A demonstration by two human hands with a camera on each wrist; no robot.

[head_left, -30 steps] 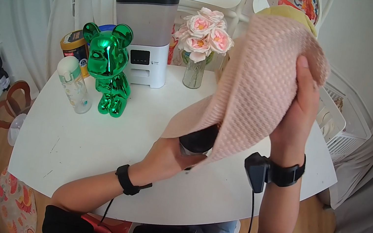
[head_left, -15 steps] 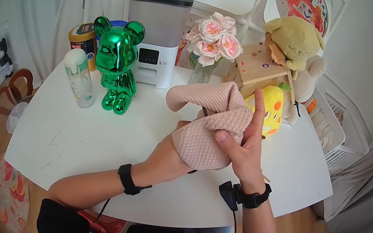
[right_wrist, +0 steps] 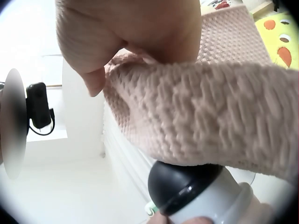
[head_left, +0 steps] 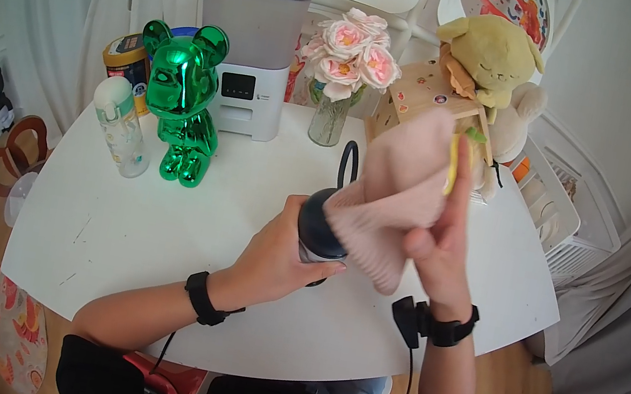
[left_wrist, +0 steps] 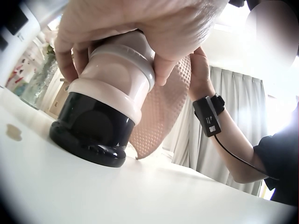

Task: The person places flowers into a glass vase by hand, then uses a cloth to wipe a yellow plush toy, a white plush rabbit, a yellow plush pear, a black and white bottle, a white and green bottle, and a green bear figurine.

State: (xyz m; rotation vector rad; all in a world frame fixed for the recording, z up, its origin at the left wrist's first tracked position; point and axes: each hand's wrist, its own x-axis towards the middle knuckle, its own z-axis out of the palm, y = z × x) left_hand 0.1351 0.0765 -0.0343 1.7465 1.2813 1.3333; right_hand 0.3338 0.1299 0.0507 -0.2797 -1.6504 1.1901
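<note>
Around the body of a bottle [head_left: 321, 228] with a dark domed lid and a loop handle, my left hand [head_left: 267, 256] curls its fingers and thumb. In the left wrist view the bottle [left_wrist: 110, 86] leans, its pale pink body ringed with bands and its glossy black base [left_wrist: 93, 128] low over the white table. My right hand [head_left: 446, 258] holds a pink waffle-textured cloth [head_left: 393, 190] between thumb and fingers. The cloth hangs folded beside the lid. Seen from the right wrist, the cloth [right_wrist: 201, 112] overlaps the top of the black lid [right_wrist: 180, 182].
On the white table [head_left: 151, 269] stand a shiny green bear figure [head_left: 180, 106], a clear bottle [head_left: 121, 129], a grey-white dispenser [head_left: 251, 59] and a vase of pink roses [head_left: 330, 115]. A wooden box [head_left: 419, 89] and plush toys [head_left: 492, 59] stand at the back right.
The cloth came down from high on the right onto the bottle's top, then swung right, uncovering the dark lid and loop. The left hand keeps its grip on the bottle.
</note>
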